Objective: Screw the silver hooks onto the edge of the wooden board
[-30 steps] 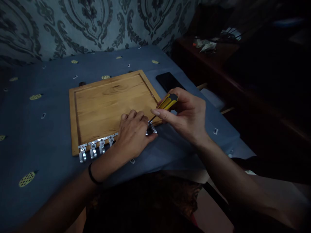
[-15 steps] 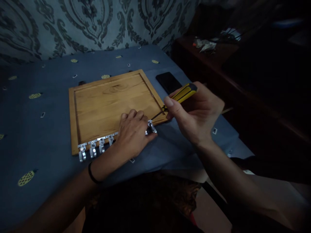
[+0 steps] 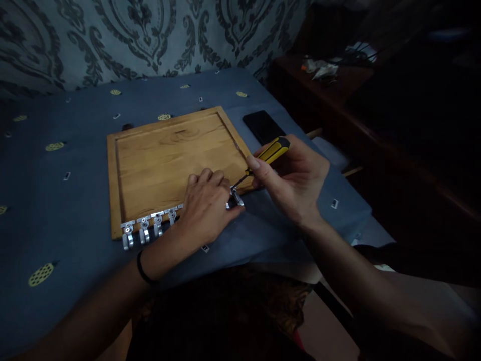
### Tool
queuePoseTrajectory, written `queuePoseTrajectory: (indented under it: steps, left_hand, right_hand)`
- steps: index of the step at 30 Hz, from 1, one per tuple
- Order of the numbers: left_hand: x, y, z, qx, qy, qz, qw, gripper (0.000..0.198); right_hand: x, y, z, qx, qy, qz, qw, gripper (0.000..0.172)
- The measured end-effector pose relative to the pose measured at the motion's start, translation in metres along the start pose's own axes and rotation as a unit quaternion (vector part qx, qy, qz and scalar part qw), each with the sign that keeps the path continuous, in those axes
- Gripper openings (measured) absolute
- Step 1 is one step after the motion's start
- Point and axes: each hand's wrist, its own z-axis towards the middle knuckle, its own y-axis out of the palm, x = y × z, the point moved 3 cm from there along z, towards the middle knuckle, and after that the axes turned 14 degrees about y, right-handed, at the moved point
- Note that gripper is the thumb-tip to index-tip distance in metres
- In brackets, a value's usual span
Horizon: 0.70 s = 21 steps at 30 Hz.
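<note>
A framed wooden board (image 3: pixel 169 160) lies flat on the blue cloth. Along its near edge runs a metal hook rail (image 3: pixel 158 220) with several silver hooks, its middle hidden under my left hand (image 3: pixel 208 208). That hand presses the rail with fingers curled, the thumb beside the rightmost hook (image 3: pixel 237 199). In my right hand (image 3: pixel 295 183) is a yellow-and-black screwdriver (image 3: pixel 271 151), gripped by its handle and tilted down to the left. Its tip meets the rail at the rightmost hook; the screw itself is too small to make out.
A black phone (image 3: pixel 264 126) lies beyond the board's right side. The blue tablecloth (image 3: pixel 75 200) has pineapple prints and reaches a patterned wall (image 3: pixel 150 35). To the right stands a dark wooden piece of furniture (image 3: pixel 338 95) with a crumpled plastic bag (image 3: pixel 319 67) on top.
My right hand and the screwdriver have moved a little left and the handle has turned steeper, tip staying at the rightmost hook. My left hand keeps its place on the rail.
</note>
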Motion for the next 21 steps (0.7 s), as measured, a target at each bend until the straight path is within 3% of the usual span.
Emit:
queuePoseTrajectory:
  steps: [11, 21]
  left_hand:
    - [0.0004, 0.0000, 0.0002, -0.007, -0.003, -0.014, 1.000, 0.035]
    - [-0.0001, -0.0013, 0.0013, -0.023, -0.006, -0.020, 1.000, 0.036]
  right_hand:
    - [-0.0055, 0.0026, 0.0091, -0.047, -0.063, -0.060, 0.995, 0.038]
    - [-0.0054, 0.0078, 0.0021, 0.043, -0.049, -0.079, 0.995, 0.048]
